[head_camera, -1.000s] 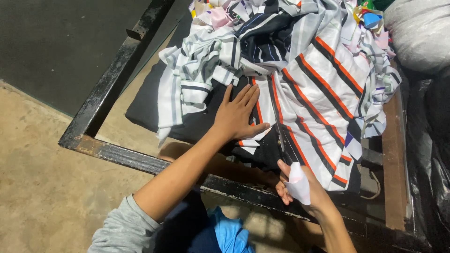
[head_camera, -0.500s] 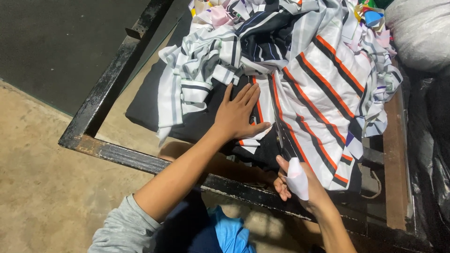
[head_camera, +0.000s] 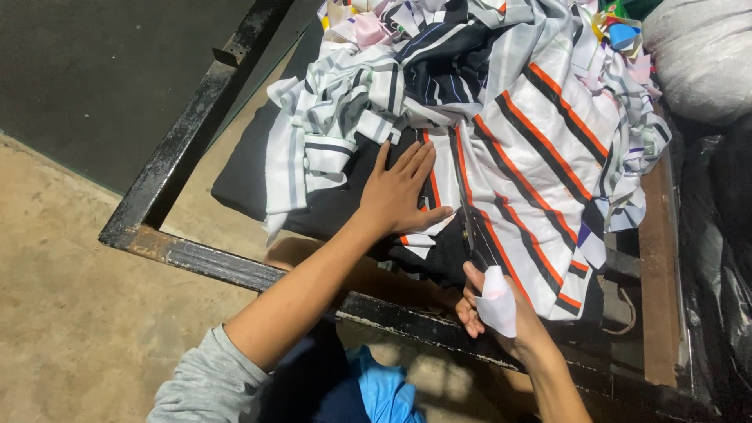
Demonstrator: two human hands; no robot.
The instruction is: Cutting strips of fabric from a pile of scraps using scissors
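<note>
The left hand point(head_camera: 402, 192) lies flat, fingers spread open, pressing down on a white cloth with orange and black stripes point(head_camera: 533, 180) where it drapes over a dark cushion point(head_camera: 258, 176). The right hand point(head_camera: 489, 309) is closed around the handles of a pair of scissors point(head_camera: 472, 235) – the dark blades point away from the person and run along the striped cloth just beside the left thumb. A white scrap of cloth point(head_camera: 498, 301) covers the back of the right hand. Behind the striped cloth sits a heap of other fabrics point(head_camera: 376, 102) – grey-striped, navy and pink pieces tangled together. All of it rests on a rusty black metal frame point(head_camera: 180, 168) standing on a concrete floor point(head_camera: 70, 298)
</note>
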